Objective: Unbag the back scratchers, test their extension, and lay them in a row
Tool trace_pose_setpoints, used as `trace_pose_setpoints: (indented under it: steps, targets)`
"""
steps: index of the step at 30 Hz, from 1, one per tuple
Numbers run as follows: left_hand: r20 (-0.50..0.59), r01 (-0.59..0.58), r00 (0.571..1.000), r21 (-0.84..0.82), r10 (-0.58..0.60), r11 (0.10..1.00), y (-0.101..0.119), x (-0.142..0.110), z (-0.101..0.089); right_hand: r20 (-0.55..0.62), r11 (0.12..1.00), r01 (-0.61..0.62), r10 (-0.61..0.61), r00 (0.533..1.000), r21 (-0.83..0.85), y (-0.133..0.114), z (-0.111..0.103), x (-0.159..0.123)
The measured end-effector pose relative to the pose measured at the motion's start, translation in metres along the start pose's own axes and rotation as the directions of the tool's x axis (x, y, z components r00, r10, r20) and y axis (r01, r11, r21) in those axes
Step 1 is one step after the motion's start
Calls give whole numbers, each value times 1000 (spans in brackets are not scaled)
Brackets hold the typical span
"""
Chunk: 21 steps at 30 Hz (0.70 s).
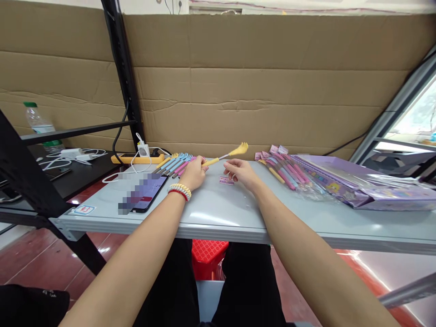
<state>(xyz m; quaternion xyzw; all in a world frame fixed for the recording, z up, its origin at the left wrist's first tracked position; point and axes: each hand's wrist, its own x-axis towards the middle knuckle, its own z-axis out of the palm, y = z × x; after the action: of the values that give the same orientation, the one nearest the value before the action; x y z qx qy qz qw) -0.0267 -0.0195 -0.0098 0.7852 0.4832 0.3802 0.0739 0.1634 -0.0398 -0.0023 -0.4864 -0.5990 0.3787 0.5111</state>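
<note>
My left hand (195,173) is closed around the yellow handle of a telescopic back scratcher (218,160). Its metal rod is partly drawn out, and the yellow claw end (240,149) points up and to the right. To the right of it is my right hand (240,171), fingers curled and thumb near the fingertips; whatever they may pinch is too small to make out. Just below those fingertips, a small pink printed card (226,180) lies on the grey table (218,209). Beside my left hand, several yellow, blue and pink back scratchers (175,163) lie in a row.
A phone (150,193) lies left of my left wrist, near a yellow power strip (136,158) with white cables. On the right are several bagged back scratchers (286,170) with pink cards and a purple box (354,186). Cardboard (238,86) stands behind the table.
</note>
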Motion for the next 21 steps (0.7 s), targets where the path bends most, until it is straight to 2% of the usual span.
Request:
trace_pose_setpoints:
  steps: [2,7,12,15,21]
  targets:
    - [38,-63,997,-28,64,998,-1,-1,2,25,997,30,-31,999,69,-1,0,0]
    - [98,-131,985,-95,140,987,-2,-2,3,66,982,52,-65,996,183,1,-1,1]
    - [156,-210,961,-120,227,970,10,-7,0,104,976,46,-69,992,214,1,2,-1]
    - [170,-181,967,-60,189,982,21,-10,0,53,975,91,-103,993,205,0,5,-1]
    - [102,4,995,150,-20,989,35,-10,5,-30,964,120,-116,993,237,-7,12,1]
